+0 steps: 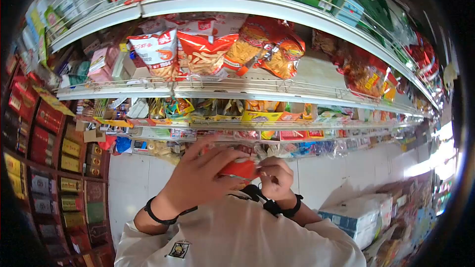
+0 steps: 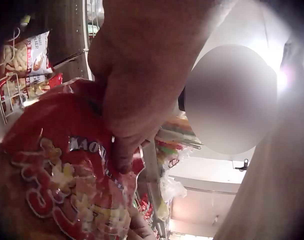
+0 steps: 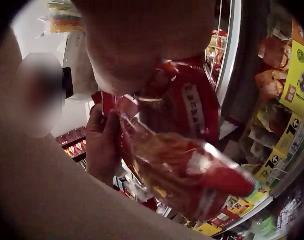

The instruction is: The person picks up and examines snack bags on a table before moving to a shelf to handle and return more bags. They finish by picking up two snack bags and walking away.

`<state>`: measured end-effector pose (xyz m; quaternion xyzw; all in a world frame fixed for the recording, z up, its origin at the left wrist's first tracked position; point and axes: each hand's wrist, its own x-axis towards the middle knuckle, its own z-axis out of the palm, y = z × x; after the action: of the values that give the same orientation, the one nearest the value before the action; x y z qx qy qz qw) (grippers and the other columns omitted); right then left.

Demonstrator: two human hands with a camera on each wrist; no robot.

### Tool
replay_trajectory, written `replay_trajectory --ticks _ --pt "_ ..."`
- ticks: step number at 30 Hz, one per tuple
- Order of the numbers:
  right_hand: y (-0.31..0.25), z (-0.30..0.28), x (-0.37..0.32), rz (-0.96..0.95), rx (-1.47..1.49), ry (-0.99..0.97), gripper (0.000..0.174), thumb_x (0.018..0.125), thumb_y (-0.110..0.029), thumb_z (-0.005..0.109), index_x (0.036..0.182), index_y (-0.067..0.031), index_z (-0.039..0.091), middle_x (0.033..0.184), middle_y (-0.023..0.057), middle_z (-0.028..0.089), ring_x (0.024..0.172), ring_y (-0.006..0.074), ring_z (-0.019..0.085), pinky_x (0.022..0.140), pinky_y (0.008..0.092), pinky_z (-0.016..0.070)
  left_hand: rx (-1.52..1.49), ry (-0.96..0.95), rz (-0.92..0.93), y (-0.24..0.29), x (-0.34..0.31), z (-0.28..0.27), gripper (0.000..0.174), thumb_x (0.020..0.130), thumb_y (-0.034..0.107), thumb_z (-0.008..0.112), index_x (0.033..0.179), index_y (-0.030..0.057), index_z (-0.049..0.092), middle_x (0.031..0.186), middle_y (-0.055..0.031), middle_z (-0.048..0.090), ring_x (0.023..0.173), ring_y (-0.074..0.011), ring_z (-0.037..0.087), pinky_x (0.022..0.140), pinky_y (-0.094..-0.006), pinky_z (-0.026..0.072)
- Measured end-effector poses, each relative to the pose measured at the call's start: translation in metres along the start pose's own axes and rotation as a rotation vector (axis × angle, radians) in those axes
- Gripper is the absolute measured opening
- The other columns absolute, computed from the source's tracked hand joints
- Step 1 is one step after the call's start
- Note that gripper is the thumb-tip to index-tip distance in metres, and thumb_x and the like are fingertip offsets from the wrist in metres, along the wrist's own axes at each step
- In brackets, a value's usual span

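Observation:
In front of the chest, both hands hold one red snack bag (image 1: 238, 169) with a see-through part that shows yellowish strips. Across its left side lies the left hand (image 1: 200, 180), its thumb pressed on the bag front in the left wrist view. Large red lettering covers that face of the bag (image 2: 67, 165). The right hand (image 1: 277, 178) pinches the bag's right edge. From the right wrist, the bag (image 3: 167, 155) hangs tilted below the right hand (image 3: 147, 50), while the left hand's fingers (image 3: 104, 140) grip its edge on the far side.
A white shelf (image 1: 307, 76) ahead carries several snack bags, among them a white and red one (image 1: 156, 54) and orange noodle-like ones (image 1: 284, 57). Boxed snacks (image 1: 262, 111) fill the shelf below. Dark shelving (image 1: 62, 168) stands left; white cartons (image 1: 358, 217) lie at right on the floor.

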<state>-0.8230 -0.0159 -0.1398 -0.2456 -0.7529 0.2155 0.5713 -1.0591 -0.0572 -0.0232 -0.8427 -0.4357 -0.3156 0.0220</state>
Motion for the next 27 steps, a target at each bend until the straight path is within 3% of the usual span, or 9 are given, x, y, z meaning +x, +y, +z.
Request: replay_trajectory --ticks 2,5,9,11,14,19,21,23,27 --pt "0.008 -0.009 -0.004 0.086 0.111 -0.226 0.014 0.082 0.004 0.062 0.096 0.0032 0.062 0.098 0.0196 0.069 0.088 0.0321 0.069 0.079 0.0379 0.0551 -0.054 0.016 0.104 -0.017 -0.009 0.005 0.017 0.076 0.023 0.076 0.09 0.0183 0.066 0.111 0.0012 0.069 0.1 -0.0213 0.069 0.085 -0.0378 0.0558" --pt "0.024 -0.028 0.037 0.178 0.036 -0.034 0.021 0.089 -0.005 0.066 0.108 0.003 0.062 0.11 0.0163 0.068 0.109 0.0275 0.064 0.098 0.0417 0.0489 -0.038 -0.012 0.103 -0.025 -0.016 0.003 0.015 0.077 0.019 0.073 0.089 0.0166 0.065 0.1 0.0022 0.069 0.09 -0.0196 0.07 0.075 -0.0343 0.0565" --pt "0.062 -0.041 0.188 -0.045 -0.492 0.313 0.05 0.087 -0.012 0.076 0.129 0.0032 0.054 0.122 0.0207 0.065 0.113 0.0294 0.064 0.098 0.0407 0.0494 -0.01 -0.094 0.137 -0.021 -0.018 0.002 0.018 0.078 0.019 0.072 0.094 0.0166 0.064 0.093 0.0024 0.069 0.083 -0.0181 0.069 0.066 -0.0323 0.0556" --pt "0.126 -0.052 0.226 -0.012 -0.896 0.209 0.044 0.086 -0.015 0.076 0.125 0.0019 0.061 0.116 0.0209 0.068 0.105 0.0326 0.068 0.094 0.043 0.0512 -0.032 -0.181 0.15 -0.016 -0.018 0.001 0.021 0.081 0.018 0.071 0.099 0.0146 0.062 0.09 0.0006 0.069 0.078 -0.0186 0.069 0.062 -0.0342 0.0546" --pt "0.151 -0.065 0.241 0.204 -0.831 0.312 0.031 0.088 -0.016 0.075 0.112 0.0025 0.07 0.106 0.0201 0.073 0.094 0.0302 0.07 0.086 0.0387 0.0537 -0.106 -0.209 0.074 -0.013 -0.029 -0.004 0.024 0.084 0.017 0.07 0.106 0.0115 0.063 0.088 -0.0024 0.07 0.075 -0.0212 0.069 0.06 -0.0358 0.0552" --pt "0.123 -0.079 0.195 -0.072 -0.348 0.785 0.02 0.093 -0.003 0.067 0.11 0.0059 0.071 0.099 0.0151 0.075 0.089 0.0191 0.069 0.082 0.031 0.054 -0.327 -0.107 -0.202 -0.008 -0.051 -0.003 0.031 0.082 0.016 0.076 0.11 0.0067 0.067 0.089 -0.0062 0.072 0.077 -0.0249 0.071 0.063 -0.0365 0.0566" --pt "0.1 -0.071 0.163 -0.263 -0.549 0.813 0.019 0.1 0.001 0.059 0.115 0.0082 0.067 0.107 0.0133 0.072 0.094 0.0176 0.066 0.084 0.0292 0.0538 -0.382 -0.155 -0.333 -0.013 -0.054 -0.003 0.029 0.081 0.017 0.08 0.105 0.0055 0.07 0.09 -0.0083 0.074 0.083 -0.0276 0.073 0.068 -0.037 0.058" --pt "0.065 -0.052 0.129 -0.356 -0.547 0.772 0.018 0.102 0.001 0.055 0.113 0.0088 0.067 0.104 0.0146 0.071 0.092 0.02 0.067 0.083 0.0331 0.0555 -0.195 -0.114 0.138 -0.031 -0.063 0.006 0.039 0.078 0.019 0.083 0.113 0.0074 0.069 0.098 -0.0072 0.074 0.089 -0.0257 0.072 0.071 -0.0362 0.0585" --pt "-0.003 -0.018 0.076 -0.385 -0.461 0.381 0.017 0.096 -0.012 0.071 0.104 0.0013 0.066 0.092 0.0153 0.07 0.086 0.0249 0.069 0.076 0.0387 0.0578 -0.148 -0.072 0.203 -0.004 -0.033 -0.012 0.044 0.074 0.019 0.084 0.114 0.0083 0.069 0.107 -0.0058 0.073 0.094 -0.0259 0.071 0.075 -0.0381 0.0594"
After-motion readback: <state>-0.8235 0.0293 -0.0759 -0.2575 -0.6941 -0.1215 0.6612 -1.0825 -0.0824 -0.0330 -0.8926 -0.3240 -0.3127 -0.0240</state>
